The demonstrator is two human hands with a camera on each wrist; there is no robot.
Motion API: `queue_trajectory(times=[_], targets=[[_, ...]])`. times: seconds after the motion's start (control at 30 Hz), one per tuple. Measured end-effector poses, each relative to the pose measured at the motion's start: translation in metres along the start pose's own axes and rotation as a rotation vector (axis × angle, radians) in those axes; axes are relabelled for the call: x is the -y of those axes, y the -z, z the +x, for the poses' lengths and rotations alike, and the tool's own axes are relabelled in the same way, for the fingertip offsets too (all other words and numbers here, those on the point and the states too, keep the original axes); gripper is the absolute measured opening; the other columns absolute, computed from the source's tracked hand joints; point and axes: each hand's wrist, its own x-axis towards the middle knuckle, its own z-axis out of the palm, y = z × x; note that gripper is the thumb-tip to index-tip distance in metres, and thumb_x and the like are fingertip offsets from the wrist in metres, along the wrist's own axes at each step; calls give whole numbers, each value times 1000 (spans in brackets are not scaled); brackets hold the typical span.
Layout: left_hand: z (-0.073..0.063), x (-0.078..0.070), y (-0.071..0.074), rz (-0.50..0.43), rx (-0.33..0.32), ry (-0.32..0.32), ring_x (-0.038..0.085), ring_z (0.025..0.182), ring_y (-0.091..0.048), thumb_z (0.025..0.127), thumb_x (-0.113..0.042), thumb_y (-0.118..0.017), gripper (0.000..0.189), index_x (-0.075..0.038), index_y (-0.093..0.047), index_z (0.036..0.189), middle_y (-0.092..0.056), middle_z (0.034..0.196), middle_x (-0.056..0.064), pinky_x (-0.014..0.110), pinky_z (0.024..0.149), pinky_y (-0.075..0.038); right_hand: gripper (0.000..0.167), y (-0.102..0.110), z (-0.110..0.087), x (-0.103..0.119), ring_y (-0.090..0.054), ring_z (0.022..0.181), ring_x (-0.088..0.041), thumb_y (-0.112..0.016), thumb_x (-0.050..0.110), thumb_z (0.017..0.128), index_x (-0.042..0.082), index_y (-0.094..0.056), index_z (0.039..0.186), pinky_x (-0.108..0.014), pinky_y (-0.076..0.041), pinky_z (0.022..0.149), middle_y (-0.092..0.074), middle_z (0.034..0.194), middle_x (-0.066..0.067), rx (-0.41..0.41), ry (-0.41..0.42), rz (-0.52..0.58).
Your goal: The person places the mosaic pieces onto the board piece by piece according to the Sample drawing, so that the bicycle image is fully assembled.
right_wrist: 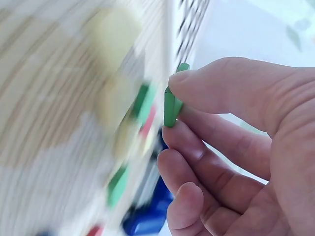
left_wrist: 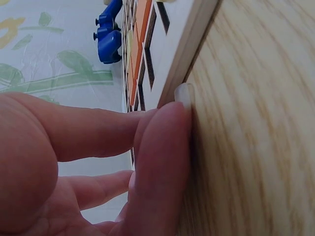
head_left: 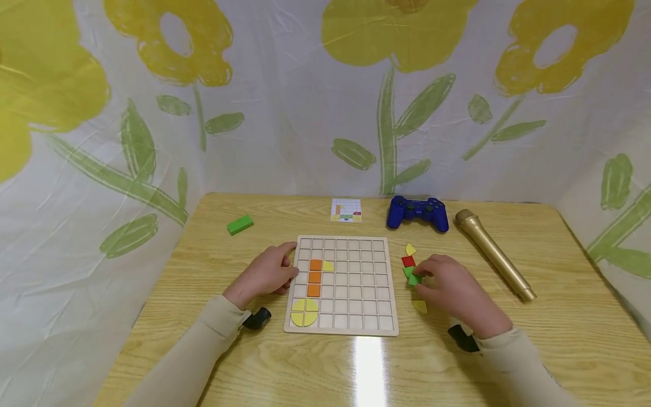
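A wooden grid board (head_left: 355,285) lies flat on the table. In its cells are an upright line of orange square tiles (head_left: 315,277), a yellow quarter-circle tile (head_left: 328,265), and a yellow circle (head_left: 304,312) made of quarter pieces. My left hand (head_left: 267,270) touches the board's left edge, its thumb (left_wrist: 162,157) against the side. To the right of the board, my right hand (head_left: 450,285) pinches a small green tile (right_wrist: 170,105) between thumb and fingers, above the table. Close by lie another green tile (head_left: 408,272), a red tile (head_left: 408,261) and yellow quarter-circles (head_left: 419,306).
A small printed pattern card (head_left: 346,210) lies behind the board. Further right are a blue game controller (head_left: 418,213) and a gold microphone (head_left: 495,254). A green block (head_left: 239,225) sits at the back left. A flowered cloth (head_left: 285,113) hangs behind the table.
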Motion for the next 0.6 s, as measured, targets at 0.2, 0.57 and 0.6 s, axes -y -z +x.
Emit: queue_trajectory(times=[0.2,0.57,0.6], targets=[[0,-1,0,-7,7,0,19,71,-66,104,-13,-67,71,-12,-37,168,-58,103,11,29,58,-62,14,-20,21,36,-67,98,-18,-82,11,91,10,-80,104,-40,-61,87,-73,102,0,18,89,-3],[-2,-2,2,6,5,15,20,72,-66,104,-13,-67,70,-13,-37,168,-58,104,11,29,60,-63,16,-49,42,96,-66,98,-17,-87,16,89,11,-81,103,-38,-62,91,-73,100,1,42,239,-22],[-3,-2,2,5,5,17,20,72,-66,104,-13,-67,70,-13,-37,168,-58,104,11,29,60,-62,16,-52,43,99,-66,99,-17,-87,17,89,11,-82,103,-38,-62,92,-73,101,2,49,245,-15]])
